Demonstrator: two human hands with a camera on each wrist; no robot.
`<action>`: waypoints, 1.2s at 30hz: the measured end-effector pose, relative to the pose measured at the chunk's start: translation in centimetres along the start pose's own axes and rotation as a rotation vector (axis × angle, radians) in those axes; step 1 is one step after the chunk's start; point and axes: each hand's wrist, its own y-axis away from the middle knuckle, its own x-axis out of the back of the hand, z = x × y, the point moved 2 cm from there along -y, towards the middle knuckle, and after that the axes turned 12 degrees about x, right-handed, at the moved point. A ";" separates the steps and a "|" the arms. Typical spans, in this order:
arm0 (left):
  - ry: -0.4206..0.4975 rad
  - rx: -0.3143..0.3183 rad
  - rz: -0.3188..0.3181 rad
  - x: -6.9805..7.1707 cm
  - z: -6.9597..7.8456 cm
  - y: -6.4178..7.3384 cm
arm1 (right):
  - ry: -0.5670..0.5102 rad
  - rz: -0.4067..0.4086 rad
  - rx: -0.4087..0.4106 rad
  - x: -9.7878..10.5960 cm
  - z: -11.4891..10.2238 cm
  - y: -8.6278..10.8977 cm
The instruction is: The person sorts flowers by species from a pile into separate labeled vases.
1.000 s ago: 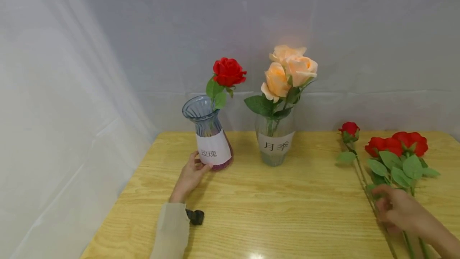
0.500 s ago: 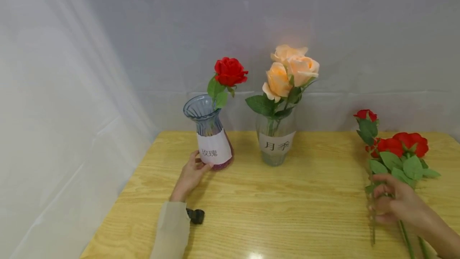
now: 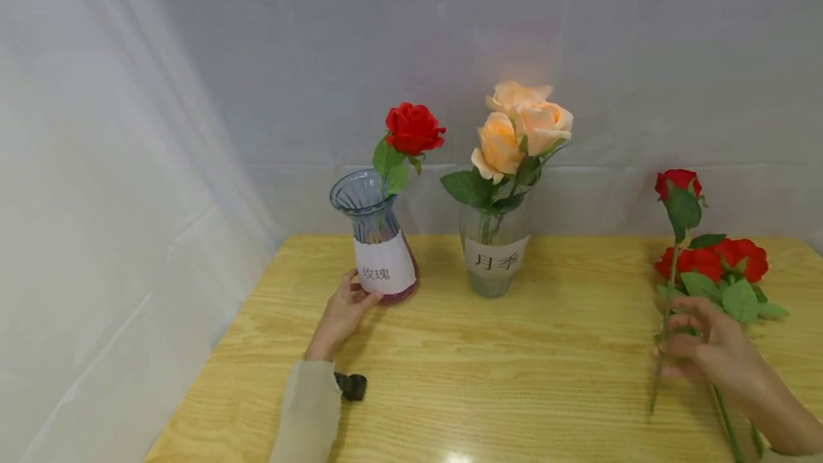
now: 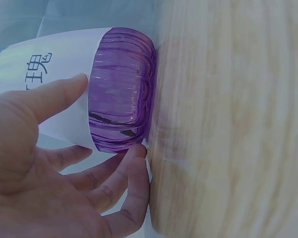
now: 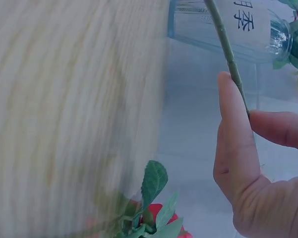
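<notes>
Pale cloth hangs behind a wood-grained table. Seen from the head, the left hand grips the blue-and-purple vase low at left, with one red rose leaning out rightward. At right, the right hand holds a single rose nearly upright by the lying roses; their leaves are so near that they might snag it.

Left wrist view: thumb on the paper label, fingers about the lower side. Held this low, the vase could tip if knocked at the rim.

Right wrist view: thumb and finger pinch the thin stem, which could swivel or slip. Beyond stands the clear vase; a wide swing might bump it.
</notes>
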 end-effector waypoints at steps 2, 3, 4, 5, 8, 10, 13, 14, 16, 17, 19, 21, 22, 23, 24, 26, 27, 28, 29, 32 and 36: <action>-0.004 -0.001 0.003 0.0 0.0 0.0 | -0.049 0.025 0.018 -0.1 -0.1 0.0; -0.011 -0.007 0.005 0.0 0.0 0.0 | -0.088 0.036 0.028 -0.1 -0.1 0.0; -0.011 -0.005 0.006 0.0 0.0 -0.1 | -0.119 0.045 0.034 -0.2 -0.2 -0.1; -0.011 -0.007 0.008 0.0 0.0 -0.1 | -0.138 0.053 0.041 -0.2 -0.2 -0.1; -0.013 -0.007 0.010 -0.1 0.0 -0.1 | -0.132 0.054 0.056 -0.5 -0.7 -0.3; -0.008 0.003 0.007 0.0 -0.1 -0.1 | -0.073 0.050 0.066 -0.7 -1.3 -0.5; -0.010 0.006 0.000 0.0 -0.1 0.0 | -0.023 0.050 0.064 -1.1 -1.9 -0.8; -0.012 0.008 -0.002 0.0 -0.2 0.0 | -0.034 0.055 0.058 -1.1 -2.1 -0.8; -0.013 0.008 -0.003 0.1 -0.2 0.0 | -0.082 0.066 0.056 -1.3 -2.3 -1.0; -0.014 0.008 -0.003 0.1 -0.2 0.0 | -0.118 0.071 0.058 -1.3 -2.4 -1.1; -0.015 0.007 0.000 0.0 -0.2 0.0 | -0.189 0.086 0.079 -1.4 -2.6 -1.2; -0.013 0.005 0.003 0.0 -0.2 0.0 | -0.253 0.093 0.115 -1.6 -2.8 -1.4; -0.014 0.003 0.004 0.0 -0.1 0.1 | -0.294 0.097 0.130 -1.7 -2.9 -1.4; -0.013 0.003 0.006 0.0 -0.1 0.1 | -0.319 0.099 0.151 -1.8 -3.1 -1.5; -0.013 0.000 0.008 0.0 -0.1 0.1 | -0.338 0.101 0.170 -1.9 -3.2 -1.6; -0.013 -0.001 0.010 0.0 0.0 0.1 | -0.375 0.105 0.198 -2.1 -3.6 -1.8; -0.011 0.000 0.012 -0.1 0.0 0.2 | -0.390 0.108 0.209 -2.1 -3.8 -1.9; -0.009 -0.002 0.013 -0.1 0.1 0.2 | -0.400 0.114 0.217 -2.2 -4.0 -2.0; -0.007 -0.002 0.013 -0.1 0.1 0.2 | -0.413 0.120 0.228 -2.3 -4.1 -2.1; -0.004 -0.001 0.014 0.0 0.2 0.2 | -0.460 0.141 0.247 -2.6 -4.6 -2.4; -0.003 -0.007 0.016 0.0 0.1 0.1 | -0.534 0.166 0.273 -3.0 -5.1 -2.7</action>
